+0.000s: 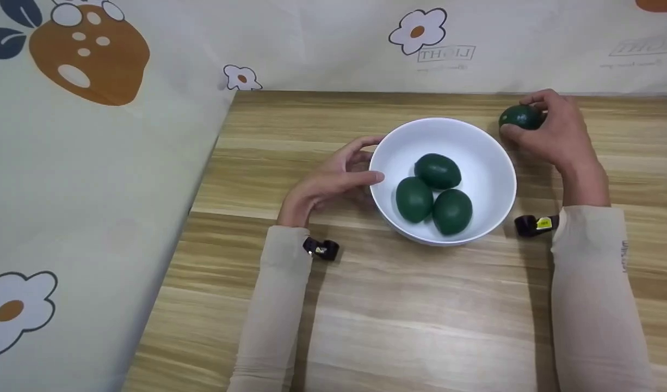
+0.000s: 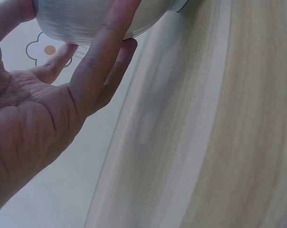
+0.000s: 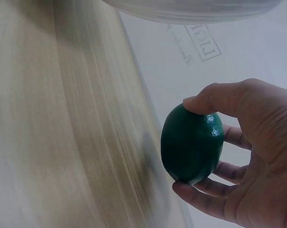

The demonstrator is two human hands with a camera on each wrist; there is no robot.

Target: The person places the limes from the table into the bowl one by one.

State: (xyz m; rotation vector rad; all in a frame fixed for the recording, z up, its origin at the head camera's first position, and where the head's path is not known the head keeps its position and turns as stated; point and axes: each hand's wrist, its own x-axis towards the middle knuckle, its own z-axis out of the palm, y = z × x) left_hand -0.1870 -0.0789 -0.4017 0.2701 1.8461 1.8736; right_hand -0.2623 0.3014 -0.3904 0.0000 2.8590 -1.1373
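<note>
A round white bowl (image 1: 483,169) stands near the middle of the table in the head view. Three dark green avocados (image 1: 452,211) lie together inside it. My left hand (image 1: 336,177) holds the bowl's left side, thumb at the rim and fingers spread along the outer wall, as the left wrist view shows under the bowl (image 2: 77,21). Right of the bowl, toward the back edge, my right hand (image 1: 564,133) grips another avocado (image 1: 516,116). In the right wrist view, thumb and fingertips pinch this glossy avocado (image 3: 190,142) at its two ends.
The wood-grain table (image 1: 420,316) meets a patterned wall covering (image 1: 322,43) at the back and a similar one on the left. Small black cameras (image 1: 535,225) are strapped at both wrists, the right one close to the bowl's right side.
</note>
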